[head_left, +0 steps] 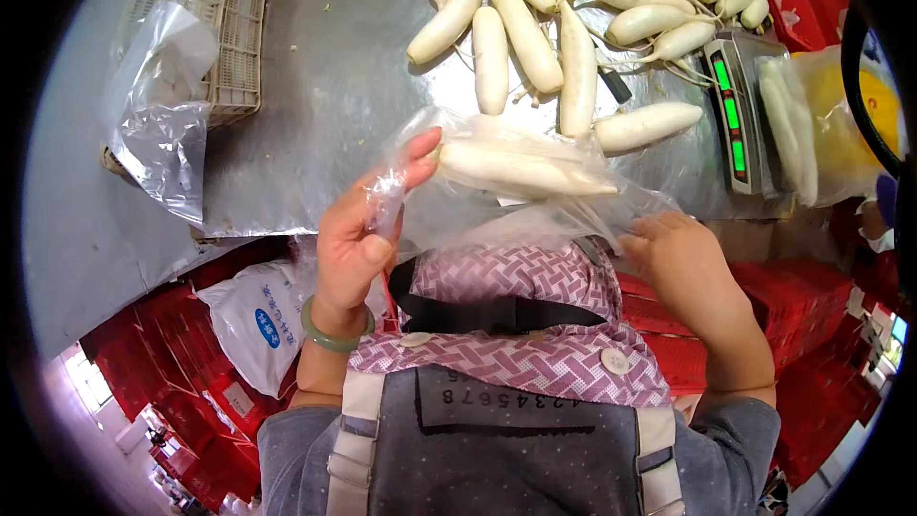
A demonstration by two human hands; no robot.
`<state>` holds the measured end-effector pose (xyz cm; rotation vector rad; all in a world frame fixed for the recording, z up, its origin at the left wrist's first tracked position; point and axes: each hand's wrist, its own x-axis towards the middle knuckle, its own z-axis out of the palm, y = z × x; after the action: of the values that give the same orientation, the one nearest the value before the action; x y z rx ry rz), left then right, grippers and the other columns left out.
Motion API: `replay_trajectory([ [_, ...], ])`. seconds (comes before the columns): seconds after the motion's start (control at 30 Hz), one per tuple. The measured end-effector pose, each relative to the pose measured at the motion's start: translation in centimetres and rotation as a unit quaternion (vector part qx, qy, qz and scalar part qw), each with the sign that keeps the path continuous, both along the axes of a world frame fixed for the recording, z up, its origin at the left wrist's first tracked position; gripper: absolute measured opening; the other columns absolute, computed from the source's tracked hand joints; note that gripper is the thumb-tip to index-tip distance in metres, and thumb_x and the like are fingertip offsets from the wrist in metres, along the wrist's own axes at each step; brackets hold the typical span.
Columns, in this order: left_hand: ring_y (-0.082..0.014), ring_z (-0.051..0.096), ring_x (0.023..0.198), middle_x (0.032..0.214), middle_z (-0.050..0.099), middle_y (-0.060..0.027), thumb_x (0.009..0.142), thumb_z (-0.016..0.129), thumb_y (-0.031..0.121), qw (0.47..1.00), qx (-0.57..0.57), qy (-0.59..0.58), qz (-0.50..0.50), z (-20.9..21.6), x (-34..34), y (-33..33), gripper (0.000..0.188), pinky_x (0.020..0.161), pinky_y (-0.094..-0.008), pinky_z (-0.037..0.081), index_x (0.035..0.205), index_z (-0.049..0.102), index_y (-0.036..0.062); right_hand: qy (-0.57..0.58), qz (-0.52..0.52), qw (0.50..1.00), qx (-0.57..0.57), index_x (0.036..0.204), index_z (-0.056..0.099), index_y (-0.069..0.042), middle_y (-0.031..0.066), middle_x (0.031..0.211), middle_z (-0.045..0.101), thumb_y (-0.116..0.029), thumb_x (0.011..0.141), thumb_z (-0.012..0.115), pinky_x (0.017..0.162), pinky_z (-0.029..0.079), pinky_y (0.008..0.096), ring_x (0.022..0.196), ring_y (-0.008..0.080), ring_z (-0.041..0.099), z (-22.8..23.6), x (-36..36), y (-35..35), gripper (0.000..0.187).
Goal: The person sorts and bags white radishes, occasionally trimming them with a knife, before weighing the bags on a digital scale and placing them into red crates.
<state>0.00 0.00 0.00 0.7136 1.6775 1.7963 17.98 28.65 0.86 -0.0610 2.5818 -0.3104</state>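
A clear plastic bag (535,220) with a white radish (521,170) inside is stretched between my hands, just over the table's near edge. The radish lies sideways in it, its thick end to the left and its thin tip to the right. My left hand (358,229), with a green bangle at the wrist, grips the bag's left side; its fingertips rest by the radish's thick end. Curled fingers of my right hand (673,248) hold the bag's right side, partly hidden by the film. Several loose white radishes (525,38) lie just beyond the bag.
A weighing scale (731,115) with green displays stands at the right, beside bagged radishes (791,134). More radishes fill the far right near a red crate (793,0). At the left, clear bags (167,105) hang by a beige plastic crate (224,19) on the metal table (353,67).
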Motion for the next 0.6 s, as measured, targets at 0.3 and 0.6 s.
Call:
replay_trajectory([
  [0.3,-0.0277,0.045,0.129,0.139,0.048,-0.0192,0.084,0.056,0.044,0.998,-0.017,0.033,-0.053,-1.2,0.7,3.4,0.062,0.108,-0.0372,0.031,0.128,0.056,-0.0005,0.182,-0.076,0.96,-0.201,0.107,0.058,-0.004,0.016,0.097,0.062,-0.015,0.083,0.061,0.079,0.05,0.042,0.094,0.0337,0.06,-3.0,-6.0,-4.5,0.026],
  [0.6,-0.0296,0.044,0.131,0.142,0.046,-0.0181,0.072,0.06,0.015,0.989,-0.053,0.086,-0.106,-2.1,1.2,2.7,0.061,0.108,-0.036,0.031,0.131,0.053,-0.0002,0.226,-0.1,0.963,-0.106,0.145,0.032,-0.016,0.0121,0.146,0.038,-0.012,0.071,0.074,0.107,0.03,0.0518,0.129,0.0416,0.037,-9.8,-6.6,-3.7,0.086],
])
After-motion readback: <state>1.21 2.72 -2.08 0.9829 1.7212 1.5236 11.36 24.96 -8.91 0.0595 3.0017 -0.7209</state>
